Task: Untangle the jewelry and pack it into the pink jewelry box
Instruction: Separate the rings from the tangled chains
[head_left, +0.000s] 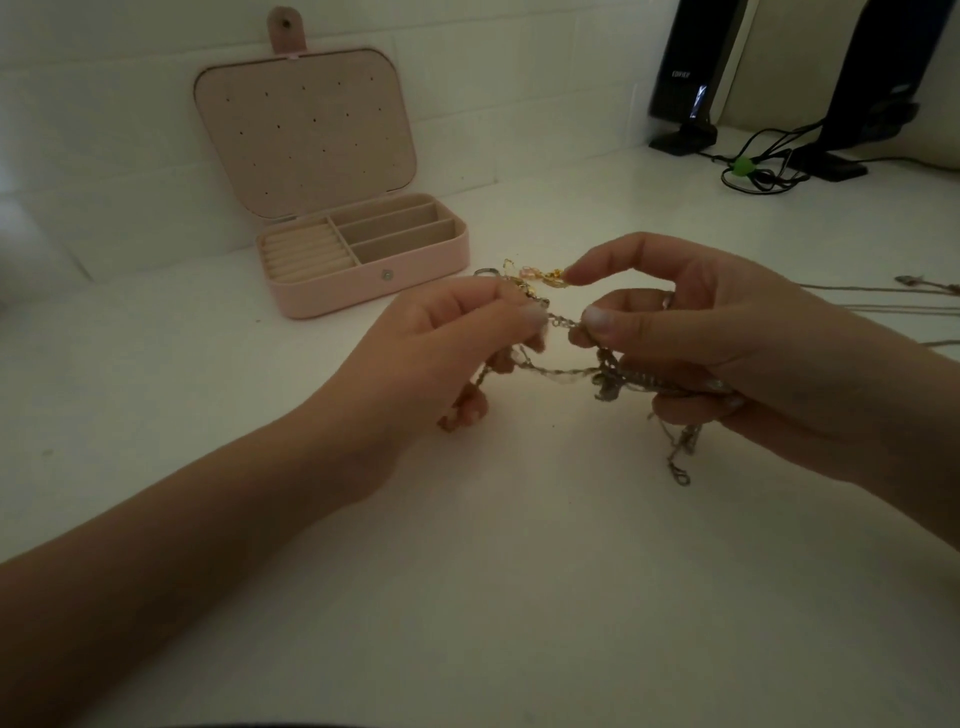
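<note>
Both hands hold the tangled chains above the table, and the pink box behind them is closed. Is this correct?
Not quite. The head view shows the pink box open, its lid up. The rest holds: the left hand and right hand hold the tangled chains above the table.

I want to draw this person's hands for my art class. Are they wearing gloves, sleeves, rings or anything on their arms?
No gloves. The left hand and the right hand are both bare, and both forearms are bare as far as the picture shows, with no sleeves in view. I see no watch or bracelet on either wrist. The fingernails look short and plain. The light is dim, so a thin ring would be hard to make out.
</note>
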